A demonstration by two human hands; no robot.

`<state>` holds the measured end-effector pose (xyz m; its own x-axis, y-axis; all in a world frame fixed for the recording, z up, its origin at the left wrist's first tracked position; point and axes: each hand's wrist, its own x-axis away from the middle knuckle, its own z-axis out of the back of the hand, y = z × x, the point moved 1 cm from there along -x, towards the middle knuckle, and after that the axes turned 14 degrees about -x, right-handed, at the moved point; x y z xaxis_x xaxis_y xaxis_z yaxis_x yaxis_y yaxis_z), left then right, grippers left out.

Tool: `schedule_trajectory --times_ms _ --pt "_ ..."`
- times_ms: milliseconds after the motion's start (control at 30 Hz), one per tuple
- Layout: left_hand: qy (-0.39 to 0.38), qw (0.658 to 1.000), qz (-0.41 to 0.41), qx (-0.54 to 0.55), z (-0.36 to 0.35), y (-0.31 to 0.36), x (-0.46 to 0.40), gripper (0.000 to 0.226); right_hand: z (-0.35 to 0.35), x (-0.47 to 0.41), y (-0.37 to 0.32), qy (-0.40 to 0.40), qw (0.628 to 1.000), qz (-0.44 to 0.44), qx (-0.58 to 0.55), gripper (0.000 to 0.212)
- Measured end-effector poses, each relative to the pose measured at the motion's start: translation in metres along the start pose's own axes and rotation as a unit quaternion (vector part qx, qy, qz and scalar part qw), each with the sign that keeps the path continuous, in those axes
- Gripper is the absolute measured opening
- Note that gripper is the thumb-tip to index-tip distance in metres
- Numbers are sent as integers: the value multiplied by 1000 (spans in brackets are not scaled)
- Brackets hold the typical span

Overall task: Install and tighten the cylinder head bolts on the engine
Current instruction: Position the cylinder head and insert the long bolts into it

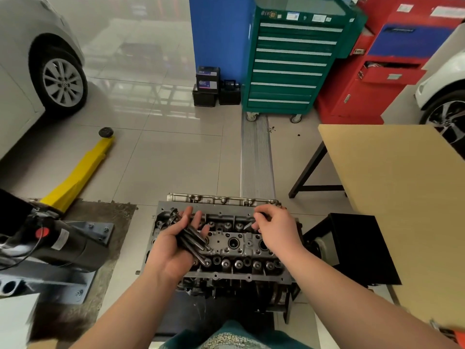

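Engine: I see the engine (226,248) standing low on the floor right below me, its head face up, with valve gear and round bores showing along it.
Left hand: my left hand (173,245) lies palm up over the left part of the head, fingers loosely cupped.
Bolts: a bundle of long dark bolts (191,238) rests across that palm, heads toward the far left corner, shanks pointing down to the right.
Left grip: cupped around the bolts, carrying them rather than clenching hard.
Right hand: my right hand (274,230) hovers over the right far part of the head, knuckles up, fingers curled.
Single bolt: one bolt (249,224) is pinched in the right fingers, its tip angled down and left at the head; I cannot tell whether the tip touches the metal.
Right grip: grasping that one bolt.
Desk: a tan desk (402,197) on dark legs stands to my right, just beside the engine.
Box: a black box (357,248) sits between the engine and the desk.
Cabinet: a green cabinet (289,64) on castors stands well beyond, with a red one (372,79) next to it.
Lift arm: a yellow lift arm (80,172) stretches across the tiles on my left, toward a white car (37,59).
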<state>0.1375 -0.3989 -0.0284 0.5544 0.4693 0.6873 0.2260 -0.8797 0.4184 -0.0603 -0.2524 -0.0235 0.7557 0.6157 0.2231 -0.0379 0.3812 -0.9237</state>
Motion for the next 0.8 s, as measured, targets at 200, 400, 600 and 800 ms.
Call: schedule_trajectory --times_ms 200,400,600,800 --pt "-19 1000 2 -13 8 26 -8 41 -10 -5 -6 16 993 19 117 18" --pt "-30 999 12 -4 16 38 -18 39 -19 -2 3 18 988 38 148 24" --pt "-42 999 26 9 15 44 -20 25 -25 -3 0 5 969 76 234 27" --pt "-54 997 54 4 13 48 -15 25 -28 11 21 65 987 9 149 28"
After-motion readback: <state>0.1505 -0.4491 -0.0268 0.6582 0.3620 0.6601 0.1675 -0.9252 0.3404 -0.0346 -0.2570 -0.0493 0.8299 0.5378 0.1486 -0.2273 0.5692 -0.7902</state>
